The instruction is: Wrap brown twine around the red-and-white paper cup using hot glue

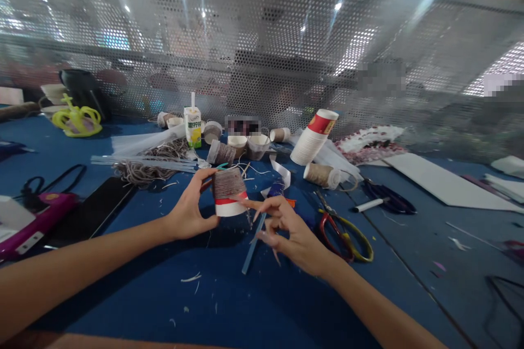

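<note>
My left hand (190,204) grips a paper cup (230,208), thumb below and fingers at its far side. Greyish-brown yarn (229,182) wraps the cup's upper part; a red band and white paper show beneath. At the cup's right side is my right hand (284,223), index fingertip against or very close to the red band. Its other fingers are bent but apart, and I make out nothing held in them. Under that hand lies a translucent stick (249,256). Just behind it is a blue object (276,189), partly hidden by my fingers.
Scissors (352,240) with red and yellow handles lie right of my right hand. A stack of paper cups (313,139) leans behind. Loose yarn (143,172), a drink carton (193,126) and yarn-wrapped cups (221,151) stand further back. A magenta device (49,221) sits left.
</note>
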Demonstrator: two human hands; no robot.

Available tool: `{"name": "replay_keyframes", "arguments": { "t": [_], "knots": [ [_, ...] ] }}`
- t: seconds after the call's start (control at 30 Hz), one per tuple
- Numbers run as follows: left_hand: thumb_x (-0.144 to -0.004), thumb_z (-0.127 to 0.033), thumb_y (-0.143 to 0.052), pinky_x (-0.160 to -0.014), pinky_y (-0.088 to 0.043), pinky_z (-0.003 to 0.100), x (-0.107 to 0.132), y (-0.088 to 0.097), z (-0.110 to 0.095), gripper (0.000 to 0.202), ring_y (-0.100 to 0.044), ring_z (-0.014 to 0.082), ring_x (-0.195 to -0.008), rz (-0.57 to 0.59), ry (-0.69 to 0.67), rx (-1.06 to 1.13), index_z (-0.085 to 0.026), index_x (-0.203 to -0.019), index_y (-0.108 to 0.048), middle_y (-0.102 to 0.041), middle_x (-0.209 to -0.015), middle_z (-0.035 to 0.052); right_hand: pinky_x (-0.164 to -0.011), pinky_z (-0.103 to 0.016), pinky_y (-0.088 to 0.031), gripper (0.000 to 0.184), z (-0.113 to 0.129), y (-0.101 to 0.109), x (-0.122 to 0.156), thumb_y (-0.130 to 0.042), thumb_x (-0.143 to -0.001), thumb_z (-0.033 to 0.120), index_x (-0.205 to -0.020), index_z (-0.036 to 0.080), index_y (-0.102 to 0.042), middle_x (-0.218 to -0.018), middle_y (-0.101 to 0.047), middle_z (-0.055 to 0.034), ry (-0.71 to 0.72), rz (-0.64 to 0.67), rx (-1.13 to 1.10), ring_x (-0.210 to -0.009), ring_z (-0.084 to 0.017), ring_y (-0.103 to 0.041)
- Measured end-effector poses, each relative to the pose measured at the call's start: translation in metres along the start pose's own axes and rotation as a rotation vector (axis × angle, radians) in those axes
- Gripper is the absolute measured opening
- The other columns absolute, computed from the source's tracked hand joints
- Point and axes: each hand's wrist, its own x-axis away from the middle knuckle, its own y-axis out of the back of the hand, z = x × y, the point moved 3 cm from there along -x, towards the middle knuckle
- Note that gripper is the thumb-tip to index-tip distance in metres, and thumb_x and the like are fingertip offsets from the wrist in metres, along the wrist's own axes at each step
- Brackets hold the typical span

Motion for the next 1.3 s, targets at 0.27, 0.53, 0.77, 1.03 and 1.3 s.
{"name": "replay_keyframes", "arguments": {
  "t": [0.27,0.53,0.77,1.03,1.3],
  "knots": [
    [-0.065,-0.013,-0.067,-0.112,-0.038,0.052,0.003,-0.001,0.004,0.077,-0.042,0.0315,-0.133,0.005,-0.01,0.137,-0.024,-0.133,-0.031,-0.04,-0.136,0.0132,-0.05,-0.03,-0.059,0.041,0.0,0.013,-0.008,-0.05,-0.086,0.063,-0.084,0.022,-0.048,-0.103,-0.072,-0.0056,-0.031,-0.228,-0.296,-0.032,-0.002,-0.042],
    [-0.067,-0.014,-0.07,-0.112,-0.037,0.05,0.004,-0.002,0.004,0.076,-0.044,0.0305,-0.132,0.027,-0.035,0.215,-0.025,-0.131,-0.031,-0.045,-0.134,0.0137,-0.034,-0.02,-0.05,0.034,-0.014,0.034,-0.007,-0.055,-0.086,0.052,-0.075,0.02,-0.053,-0.079,-0.069,0.0003,-0.023,-0.658,-0.183,-0.03,-0.002,-0.04],
    [-0.068,-0.016,-0.069,-0.112,-0.037,0.052,0.001,-0.003,0.0,0.072,-0.048,0.0308,-0.13,0.051,-0.013,0.192,-0.023,-0.128,-0.03,-0.047,-0.131,0.0152,-0.046,-0.028,-0.056,0.033,0.004,0.01,-0.002,-0.052,-0.089,0.051,-0.079,0.02,-0.052,-0.106,-0.07,-0.0068,0.057,-0.191,-0.341,-0.034,-0.003,-0.046],
    [-0.068,-0.022,-0.071,-0.112,-0.037,0.052,0.003,-0.002,0.002,0.073,-0.046,0.0317,-0.131,0.041,-0.015,0.208,-0.023,-0.129,-0.031,-0.046,-0.132,0.0162,-0.048,-0.028,-0.057,0.036,0.002,0.004,-0.003,-0.052,-0.088,0.055,-0.079,0.02,-0.052,-0.109,-0.07,-0.0087,-0.013,-0.113,-0.42,-0.035,-0.004,-0.049],
    [-0.075,-0.03,-0.071,-0.109,-0.04,0.053,0.004,-0.002,-0.003,0.069,-0.045,0.032,-0.132,0.061,-0.056,0.262,-0.026,-0.129,-0.03,-0.045,-0.133,0.0164,-0.034,-0.023,-0.049,0.037,-0.012,0.023,-0.008,-0.049,-0.09,0.052,-0.073,0.019,-0.05,-0.08,-0.07,-0.0036,-0.171,-0.469,-0.34,-0.028,-0.003,-0.036]
  ]
}}
